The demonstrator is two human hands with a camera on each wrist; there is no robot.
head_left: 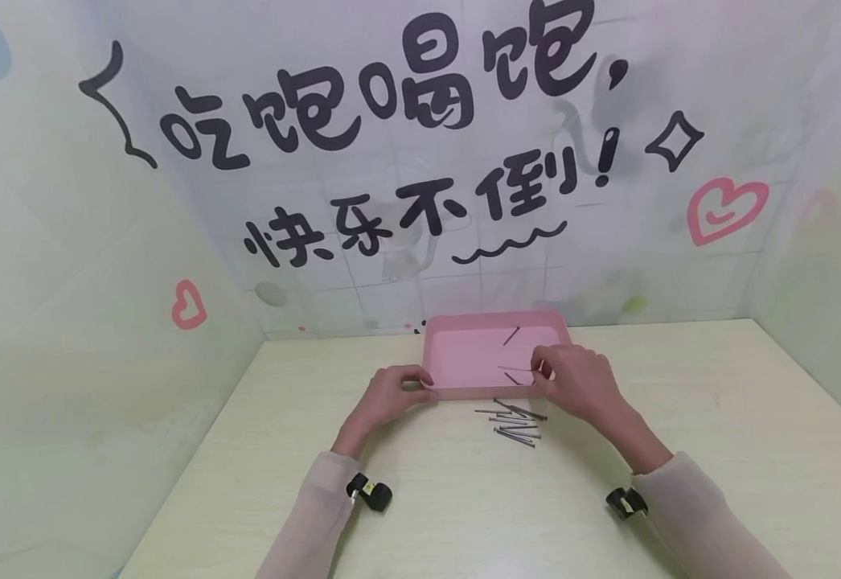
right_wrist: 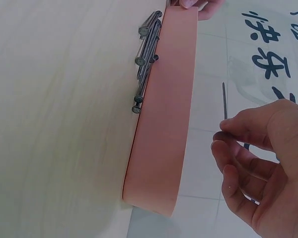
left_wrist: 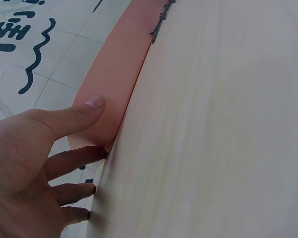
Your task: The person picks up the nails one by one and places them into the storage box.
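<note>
A shallow pink tray (head_left: 493, 393) stands at the back of the table. At its front left corner my left hand (head_left: 394, 394) holds it, the thumb (left_wrist: 93, 105) on the front wall and the index finger round the corner. My right hand (head_left: 580, 382) is over the tray's right side and pinches a nail (right_wrist: 225, 101) between thumb and fingertips, its shaft sticking out to the left. Two more nails lie inside the tray, one near the back (head_left: 511, 335). In front of the tray a loose pile of several nails (head_left: 516, 434) lies on the table.
The pale wooden table (head_left: 449, 507) meets a printed cloth wall (head_left: 363, 297) right behind the tray. Cloth also hangs at the left and right sides. Each sleeve carries a small black camera, like the one (head_left: 371, 490) on the left wrist.
</note>
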